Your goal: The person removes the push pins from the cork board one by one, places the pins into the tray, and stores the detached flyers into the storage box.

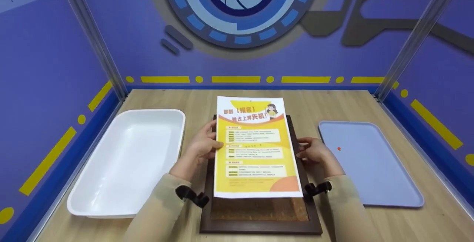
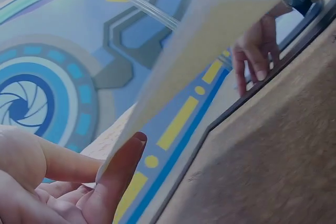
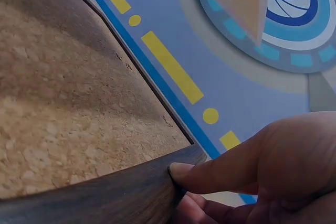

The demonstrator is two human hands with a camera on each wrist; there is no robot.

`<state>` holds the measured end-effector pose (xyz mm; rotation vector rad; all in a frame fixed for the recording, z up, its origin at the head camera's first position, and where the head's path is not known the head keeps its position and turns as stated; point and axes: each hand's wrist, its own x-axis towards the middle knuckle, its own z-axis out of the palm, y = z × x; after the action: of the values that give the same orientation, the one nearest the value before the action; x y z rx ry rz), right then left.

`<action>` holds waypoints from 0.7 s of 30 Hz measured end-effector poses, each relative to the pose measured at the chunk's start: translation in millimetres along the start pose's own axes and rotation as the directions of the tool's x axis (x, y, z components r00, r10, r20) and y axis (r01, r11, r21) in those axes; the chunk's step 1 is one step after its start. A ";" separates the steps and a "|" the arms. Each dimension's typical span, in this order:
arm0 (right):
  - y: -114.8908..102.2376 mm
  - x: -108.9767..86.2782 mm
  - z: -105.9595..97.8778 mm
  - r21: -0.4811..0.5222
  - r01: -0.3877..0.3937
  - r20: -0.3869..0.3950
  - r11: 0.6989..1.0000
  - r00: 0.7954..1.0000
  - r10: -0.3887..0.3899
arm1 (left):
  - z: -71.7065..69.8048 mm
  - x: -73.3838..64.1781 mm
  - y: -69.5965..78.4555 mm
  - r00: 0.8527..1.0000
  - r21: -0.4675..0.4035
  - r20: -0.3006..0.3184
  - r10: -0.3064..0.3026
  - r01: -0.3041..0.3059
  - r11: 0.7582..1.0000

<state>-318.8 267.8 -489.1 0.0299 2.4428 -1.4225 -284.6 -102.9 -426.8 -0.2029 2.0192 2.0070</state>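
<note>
A yellow and white printed poster sheet [image 1: 255,182] is held over a cork board with a dark wooden frame [image 1: 261,228]. My left hand [image 1: 200,145] pinches the sheet's left edge between thumb and fingers; in the left wrist view the paper [image 2: 205,40] rises at a slant from that pinch. On the other side, my right hand [image 1: 314,151] grips the board's right side. The right wrist view has its thumb [image 3: 210,174] on the dark frame [image 3: 131,184], fingers curled below it, beside the bare cork [image 3: 68,103]. The sheet hides the board's upper part in the head view.
To the left stands a white rectangular tray [image 1: 118,160] with raised sides. A flat light-blue tray [image 1: 374,168] lies right of the board, a small red dot [image 1: 339,148] on its surface. Purple printed walls [image 1: 244,66] enclose the wooden table [image 1: 314,105].
</note>
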 end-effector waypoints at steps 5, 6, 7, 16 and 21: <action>-0.8 -1.9 -0.4 0.007 -0.016 0.005 1.000 1.000 0.016 | -34.0 -9.4 15.5 0.999 -0.003 -0.021 -0.040 0.040 0.999; -0.9 -2.1 -0.5 0.003 -0.022 0.005 1.000 1.000 0.022 | -42.1 -11.5 17.7 0.999 0.001 -0.019 -0.037 0.037 0.999; -1.1 -2.2 -0.4 0.004 -0.034 0.004 0.999 0.999 0.034 | -50.6 -13.5 18.9 0.999 0.009 -0.020 -0.034 0.034 0.999; -0.4 -0.8 0.4 -0.018 -0.082 0.002 0.996 0.997 0.082 | -142.3 -35.7 27.9 0.994 0.044 -0.005 -0.105 0.106 0.993; 0.3 -1.5 -0.7 -0.023 -0.070 0.007 0.997 0.998 0.070 | -195.8 -43.0 20.2 0.990 0.053 -0.005 -0.143 0.143 0.988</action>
<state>-317.5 268.8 -488.7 0.1036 2.4272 -1.3623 -269.9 -301.5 -396.6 -0.3281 1.9958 1.8647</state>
